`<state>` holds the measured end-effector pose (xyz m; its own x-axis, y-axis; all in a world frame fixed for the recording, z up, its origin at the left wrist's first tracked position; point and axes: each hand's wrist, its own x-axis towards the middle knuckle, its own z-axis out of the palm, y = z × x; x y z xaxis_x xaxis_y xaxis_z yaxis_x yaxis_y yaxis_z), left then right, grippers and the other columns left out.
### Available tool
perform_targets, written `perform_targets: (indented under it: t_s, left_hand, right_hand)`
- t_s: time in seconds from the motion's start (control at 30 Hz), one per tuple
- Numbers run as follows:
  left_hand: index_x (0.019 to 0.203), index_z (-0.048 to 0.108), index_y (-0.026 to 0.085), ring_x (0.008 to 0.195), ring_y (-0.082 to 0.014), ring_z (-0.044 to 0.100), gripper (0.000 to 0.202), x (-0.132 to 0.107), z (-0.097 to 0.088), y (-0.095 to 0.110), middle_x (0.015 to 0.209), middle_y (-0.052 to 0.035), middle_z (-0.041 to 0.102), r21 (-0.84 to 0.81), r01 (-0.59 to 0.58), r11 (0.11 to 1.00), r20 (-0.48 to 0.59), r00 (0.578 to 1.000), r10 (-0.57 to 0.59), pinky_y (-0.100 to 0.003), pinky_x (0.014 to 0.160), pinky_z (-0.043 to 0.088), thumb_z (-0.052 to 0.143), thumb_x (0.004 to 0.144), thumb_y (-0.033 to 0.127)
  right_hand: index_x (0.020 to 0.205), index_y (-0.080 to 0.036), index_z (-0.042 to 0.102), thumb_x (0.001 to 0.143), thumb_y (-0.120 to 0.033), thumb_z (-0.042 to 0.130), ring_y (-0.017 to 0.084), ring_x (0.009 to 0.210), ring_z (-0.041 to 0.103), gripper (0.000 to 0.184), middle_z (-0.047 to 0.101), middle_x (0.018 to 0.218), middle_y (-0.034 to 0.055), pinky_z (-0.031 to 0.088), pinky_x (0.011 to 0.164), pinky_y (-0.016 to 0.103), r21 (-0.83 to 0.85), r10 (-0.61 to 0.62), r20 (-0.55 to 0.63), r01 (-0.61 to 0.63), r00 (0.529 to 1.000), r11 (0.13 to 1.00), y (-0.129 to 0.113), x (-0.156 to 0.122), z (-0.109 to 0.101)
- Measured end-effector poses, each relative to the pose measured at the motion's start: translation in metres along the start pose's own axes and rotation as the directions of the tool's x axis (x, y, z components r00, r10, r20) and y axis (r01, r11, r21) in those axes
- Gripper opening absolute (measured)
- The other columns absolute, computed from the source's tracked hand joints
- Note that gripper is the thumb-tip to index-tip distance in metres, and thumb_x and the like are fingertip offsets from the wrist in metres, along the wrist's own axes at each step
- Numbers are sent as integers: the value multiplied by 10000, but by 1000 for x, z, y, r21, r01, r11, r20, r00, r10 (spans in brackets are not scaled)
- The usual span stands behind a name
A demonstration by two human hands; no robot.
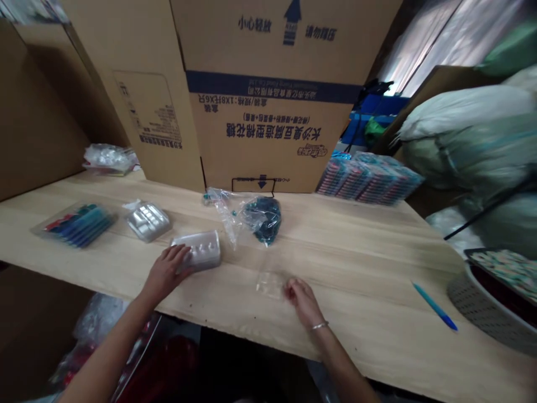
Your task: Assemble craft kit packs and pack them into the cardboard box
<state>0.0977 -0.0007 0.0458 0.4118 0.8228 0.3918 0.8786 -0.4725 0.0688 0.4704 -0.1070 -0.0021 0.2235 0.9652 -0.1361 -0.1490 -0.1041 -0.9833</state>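
Observation:
My left hand (pixel 170 267) grips the left end of a stack of clear plastic trays (pixel 203 249), fingers on top and thumb along the near side. My right hand (pixel 300 296), with a bracelet at the wrist, is closed at the right edge of a thin clear plastic piece (pixel 269 284); it is see-through and blurred, so its exact shape is hard to make out. Beyond the hands lies an open clear plastic bag (pixel 235 221) with dark teal pieces (pixel 266 219) in it. A second stack of clear trays (pixel 147 220) rests to the left.
A large cardboard box (pixel 260 123) stands at the table's back. Packs with blue and red contents (pixel 86 224) lie far left, more stacked packs (pixel 369 178) back right. A blue pen (pixel 434 307) lies near a grey basket (pixel 482 302) at right. Clear packaging (pixel 109 158) sits back left.

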Motion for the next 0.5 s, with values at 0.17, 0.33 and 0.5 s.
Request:
perform_targets:
  t_s: [0.17,0.33,0.5]
  left_hand:
    - [1260,501,161,1236,-361,445,466,12,-7,28,1338,-193,491,12,105,994,-172,980,-102,-546,978,377,489,821,317]
    - [1148,544,188,1161,-296,522,501,51,38,114,1206,-134,586,-627,211,750,-77,941,-329,-442,972,429,671,675,290]
    - [911,536,161,675,-184,626,441,108,68,132,712,-30,628,-882,446,-151,422,606,-674,-291,600,491,744,523,189]
  right_hand:
    - [553,-190,483,804,-424,480,133,548,457,344,495,550,-8,338,542,249,-539,-70,303,231,951,810,-13,0,-9]
    - [701,-183,567,884,-294,394,162,700,549,275,570,738,38,409,647,260,-652,-423,358,547,832,525,-68,47,30]
    - [1090,-157,603,813,-186,549,257,1157,451,284,571,1183,135,323,992,378,-816,-488,360,522,796,250,-103,124,93]
